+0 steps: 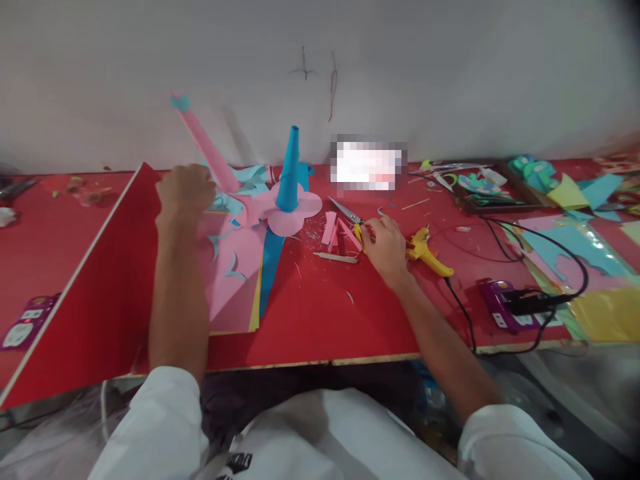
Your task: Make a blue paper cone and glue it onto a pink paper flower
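White sleeves frame the view. At eleven o'clock the left hand is fisted around the leaning pink paper cone, seemingly propping it. At one o'clock the right hand covers the handles of the scissors; I cannot tell its grip. A glue gun lies just beside it.

Bright, even light from above. Pink cone throws soft shadow on wall. Slight overall blur. Table edges bowed by wide lens; corners dark. Pixelated patch mid-frame.
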`<state>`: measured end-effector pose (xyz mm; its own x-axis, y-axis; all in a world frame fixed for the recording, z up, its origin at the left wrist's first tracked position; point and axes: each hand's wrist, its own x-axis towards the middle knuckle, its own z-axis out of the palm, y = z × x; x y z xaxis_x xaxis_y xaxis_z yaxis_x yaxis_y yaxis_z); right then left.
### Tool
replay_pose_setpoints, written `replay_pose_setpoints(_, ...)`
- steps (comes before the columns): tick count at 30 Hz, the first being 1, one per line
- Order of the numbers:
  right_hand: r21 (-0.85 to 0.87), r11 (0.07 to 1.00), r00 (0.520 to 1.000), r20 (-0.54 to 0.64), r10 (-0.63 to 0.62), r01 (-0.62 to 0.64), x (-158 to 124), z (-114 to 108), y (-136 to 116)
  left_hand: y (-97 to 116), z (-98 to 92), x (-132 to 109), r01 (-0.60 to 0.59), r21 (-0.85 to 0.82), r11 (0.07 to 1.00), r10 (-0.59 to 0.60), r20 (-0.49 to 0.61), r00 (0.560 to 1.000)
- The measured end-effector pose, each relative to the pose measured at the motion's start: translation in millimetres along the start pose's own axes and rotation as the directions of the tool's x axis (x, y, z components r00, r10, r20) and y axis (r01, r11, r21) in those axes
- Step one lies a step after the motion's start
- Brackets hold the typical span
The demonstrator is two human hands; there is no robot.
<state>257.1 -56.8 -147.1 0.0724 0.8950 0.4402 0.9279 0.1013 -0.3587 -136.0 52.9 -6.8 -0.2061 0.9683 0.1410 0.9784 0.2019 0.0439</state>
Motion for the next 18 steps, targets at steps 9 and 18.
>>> replay_pose_setpoints(9,0.012,0.999,0.999,0.004,-0.052,0.052,-1.8,-1.4,-4.9,-25.6,-3.6,6.2,-0.025,-0.261,0.965,-0.072,-0.355,0.932)
replay_pose_setpoints(18,0.103,0.948,0.898,0.304,-0.317,0.3,-8.7,0.8,-23.6,86.4,76.2,7.6,-0.469,-0.741,0.481,0.494,-0.213,0.843)
